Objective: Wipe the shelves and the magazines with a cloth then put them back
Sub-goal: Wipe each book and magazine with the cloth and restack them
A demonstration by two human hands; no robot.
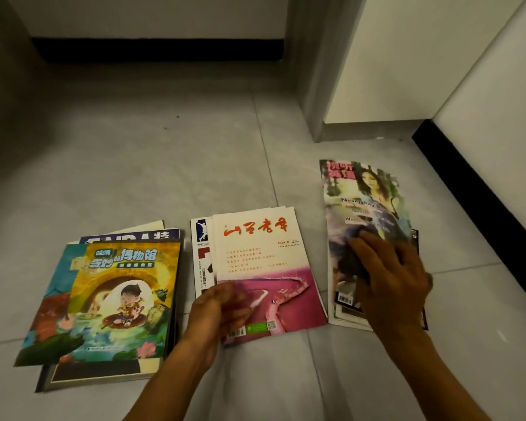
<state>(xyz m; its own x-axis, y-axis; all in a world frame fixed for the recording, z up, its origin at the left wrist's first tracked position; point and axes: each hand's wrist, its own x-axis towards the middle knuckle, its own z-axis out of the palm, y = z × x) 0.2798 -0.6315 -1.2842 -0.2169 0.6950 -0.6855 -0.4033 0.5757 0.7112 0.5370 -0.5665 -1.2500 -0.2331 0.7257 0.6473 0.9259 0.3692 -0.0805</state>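
Three piles of magazines lie on the grey tiled floor. On the right pile, a magazine with a woman on its cover [368,202] is uppermost, and my right hand [392,275] presses a dark purple cloth [357,238] flat onto it. The middle pile is topped by a white and pink magazine [261,259] with red lettering. My left hand [222,308] hovers over its lower left corner, fingers loosely curled and blurred; whether it touches the cover is unclear. The left pile carries a yellow cartoon magazine [125,296].
A white cabinet [392,56] on a grey base stands at the back right. A white wall with black skirting [474,189] runs along the right. Another black skirting strip [155,50] lines the far wall.
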